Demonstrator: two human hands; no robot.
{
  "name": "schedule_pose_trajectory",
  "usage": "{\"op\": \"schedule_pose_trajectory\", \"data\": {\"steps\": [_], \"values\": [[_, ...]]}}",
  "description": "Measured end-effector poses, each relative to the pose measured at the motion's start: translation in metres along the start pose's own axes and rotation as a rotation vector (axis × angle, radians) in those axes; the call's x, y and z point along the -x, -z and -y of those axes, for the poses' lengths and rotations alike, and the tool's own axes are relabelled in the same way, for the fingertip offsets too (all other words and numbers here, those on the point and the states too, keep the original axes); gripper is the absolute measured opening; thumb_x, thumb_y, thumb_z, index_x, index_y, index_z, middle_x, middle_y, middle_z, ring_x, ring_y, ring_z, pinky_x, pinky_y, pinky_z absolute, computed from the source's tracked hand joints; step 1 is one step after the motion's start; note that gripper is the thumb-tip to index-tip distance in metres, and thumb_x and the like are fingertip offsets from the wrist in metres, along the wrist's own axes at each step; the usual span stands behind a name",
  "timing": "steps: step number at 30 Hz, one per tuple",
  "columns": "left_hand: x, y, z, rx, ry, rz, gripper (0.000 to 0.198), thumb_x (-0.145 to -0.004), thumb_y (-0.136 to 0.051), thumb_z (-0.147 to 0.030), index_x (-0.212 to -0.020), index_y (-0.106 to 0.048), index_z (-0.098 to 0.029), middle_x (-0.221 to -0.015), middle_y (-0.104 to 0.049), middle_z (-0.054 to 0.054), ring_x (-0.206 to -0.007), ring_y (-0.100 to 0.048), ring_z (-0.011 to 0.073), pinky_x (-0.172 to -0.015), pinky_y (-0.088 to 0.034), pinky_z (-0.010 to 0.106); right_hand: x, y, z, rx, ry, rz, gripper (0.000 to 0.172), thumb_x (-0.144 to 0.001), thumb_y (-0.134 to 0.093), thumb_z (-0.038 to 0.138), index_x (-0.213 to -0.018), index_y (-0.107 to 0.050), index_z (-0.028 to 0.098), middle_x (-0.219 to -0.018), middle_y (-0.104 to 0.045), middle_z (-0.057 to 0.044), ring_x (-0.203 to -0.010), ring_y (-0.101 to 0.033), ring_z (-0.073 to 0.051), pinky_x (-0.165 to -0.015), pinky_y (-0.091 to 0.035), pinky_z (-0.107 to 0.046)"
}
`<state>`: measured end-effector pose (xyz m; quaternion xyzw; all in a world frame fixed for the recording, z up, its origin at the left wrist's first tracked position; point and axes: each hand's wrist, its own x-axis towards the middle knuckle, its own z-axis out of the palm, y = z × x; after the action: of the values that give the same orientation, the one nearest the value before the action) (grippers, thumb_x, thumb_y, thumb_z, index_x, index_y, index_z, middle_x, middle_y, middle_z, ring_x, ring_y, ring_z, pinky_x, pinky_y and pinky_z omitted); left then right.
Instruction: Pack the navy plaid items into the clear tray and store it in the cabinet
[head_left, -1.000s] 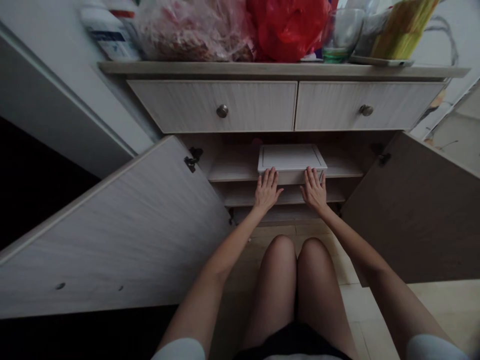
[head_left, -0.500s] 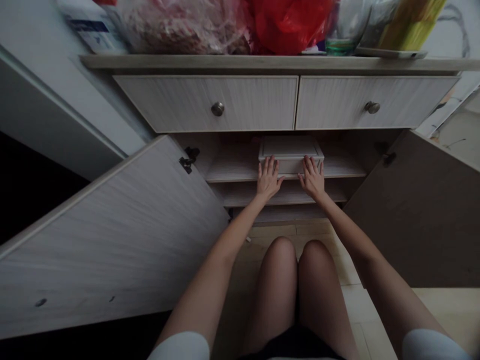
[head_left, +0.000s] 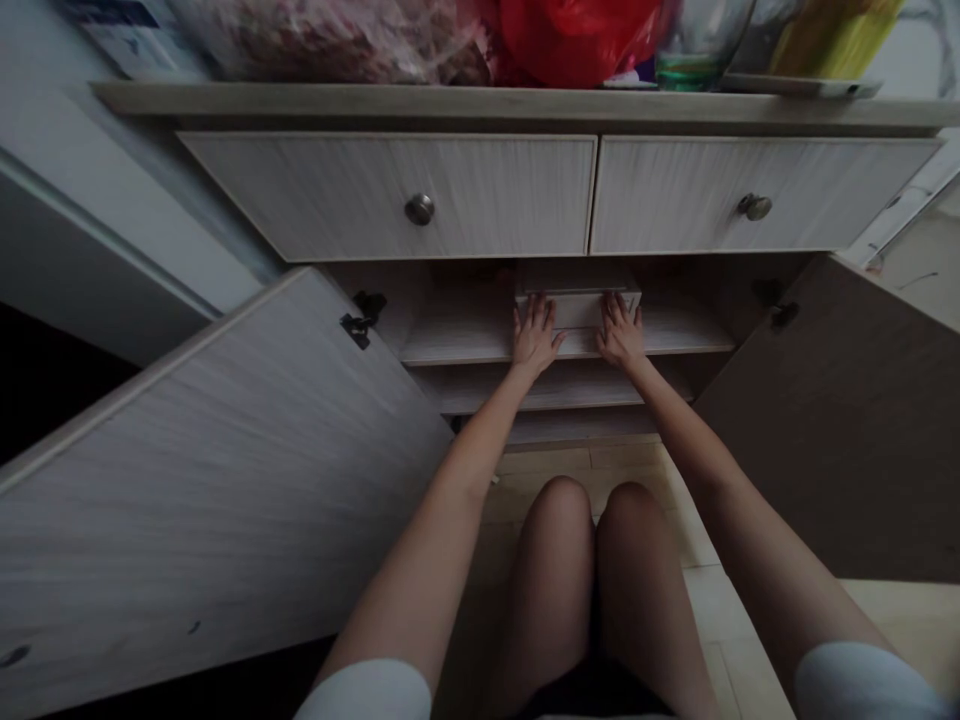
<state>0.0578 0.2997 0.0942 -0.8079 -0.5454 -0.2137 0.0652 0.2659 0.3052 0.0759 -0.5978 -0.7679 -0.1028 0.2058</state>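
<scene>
A flat white box [head_left: 576,304] lies on the top shelf [head_left: 465,345] inside an open wooden cabinet, mostly tucked under the drawers. My left hand [head_left: 535,334] rests flat against the box's near left edge with fingers stretched out. My right hand [head_left: 620,330] presses the near right edge the same way, fingers extended. Neither hand grips anything. The back of the box is hidden in the dark recess.
Both cabinet doors stand open, the left door [head_left: 210,470] and the right door [head_left: 847,430]. Two drawers with round knobs [head_left: 419,209] [head_left: 754,206] sit above. Plastic bags [head_left: 577,40], a glass and packets crowd the countertop. My knees [head_left: 592,510] are over the tiled floor.
Both hands have moved forward and the white box has slid deeper onto the shelf, so less of its top shows. The view has tipped closer to the cabinet.
</scene>
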Motion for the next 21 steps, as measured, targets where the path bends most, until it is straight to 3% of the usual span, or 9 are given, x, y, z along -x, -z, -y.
{"op": "schedule_pose_trajectory", "data": {"steps": [21], "values": [[-0.037,-0.014,0.021,0.037,-0.001,0.037,0.068,-0.099,-0.039,-0.038,-0.16,-0.024,-0.011,-0.17,-0.008,0.015,-0.157,0.001,0.0289,-0.126,0.0,0.054,-0.041,-0.019,-0.014,-0.005,-0.01,0.039,0.077,-0.095,-0.039,0.039,-0.162,-0.016,0.009,-0.168,-0.014,-0.017,-0.155,-0.006,-0.037,-0.12,-0.009,-0.069]]}}
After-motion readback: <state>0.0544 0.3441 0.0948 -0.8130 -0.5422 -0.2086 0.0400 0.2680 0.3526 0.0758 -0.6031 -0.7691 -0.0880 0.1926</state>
